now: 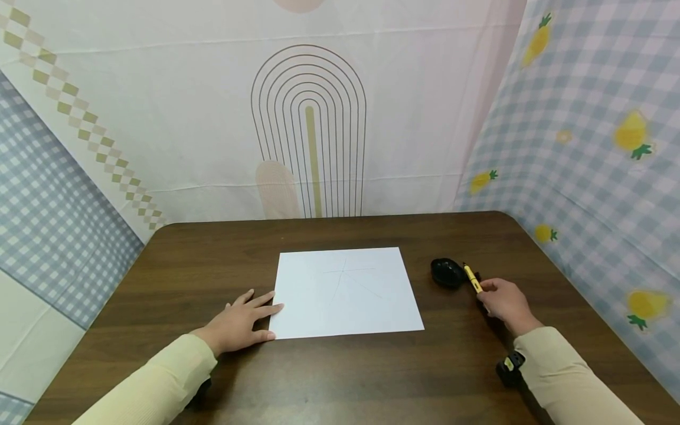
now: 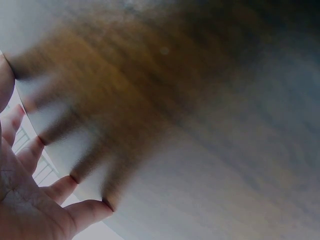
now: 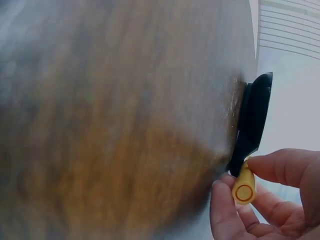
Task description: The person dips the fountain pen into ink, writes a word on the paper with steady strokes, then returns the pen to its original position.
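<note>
A white sheet of paper with a few thin drawn lines lies on the wooden table. My left hand rests at the sheet's left edge, fingers spread and fingertips on the paper's border and the tabletop. In the left wrist view the fingers are splayed on the table. My right hand pinches a yellow pen, its dark tip pointing away from me. From the right wrist view, the pen's round yellow end shows between thumb and fingers. Close beside the pen sits a glossy black oval object, its kind unclear.
The dark brown table reaches back to a white cloth printed with arches. Checked cloth with yellow fruit hangs along the right, and another checked cloth hangs along the left. A dark wrist device sits at the right cuff.
</note>
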Demonstrator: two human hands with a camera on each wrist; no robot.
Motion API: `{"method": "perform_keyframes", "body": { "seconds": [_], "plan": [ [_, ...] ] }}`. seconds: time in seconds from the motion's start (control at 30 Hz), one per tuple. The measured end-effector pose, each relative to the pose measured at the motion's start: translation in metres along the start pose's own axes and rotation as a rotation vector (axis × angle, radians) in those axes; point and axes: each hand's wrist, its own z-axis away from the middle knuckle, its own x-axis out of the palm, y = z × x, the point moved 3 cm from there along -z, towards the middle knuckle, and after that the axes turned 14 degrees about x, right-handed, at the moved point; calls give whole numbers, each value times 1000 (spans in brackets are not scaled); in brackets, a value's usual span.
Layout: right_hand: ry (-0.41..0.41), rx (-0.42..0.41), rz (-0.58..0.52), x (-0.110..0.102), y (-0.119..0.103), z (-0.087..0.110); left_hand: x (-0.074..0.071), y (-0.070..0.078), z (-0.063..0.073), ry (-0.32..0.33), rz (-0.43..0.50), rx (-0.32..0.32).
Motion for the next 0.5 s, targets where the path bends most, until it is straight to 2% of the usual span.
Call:
{"method": "perform_keyframes", "body": {
  "seconds": [0.5],
  "plan": [
    [-13,-10,91,-1,1,1,-1,0,0,18,3,13]
  ]
}}
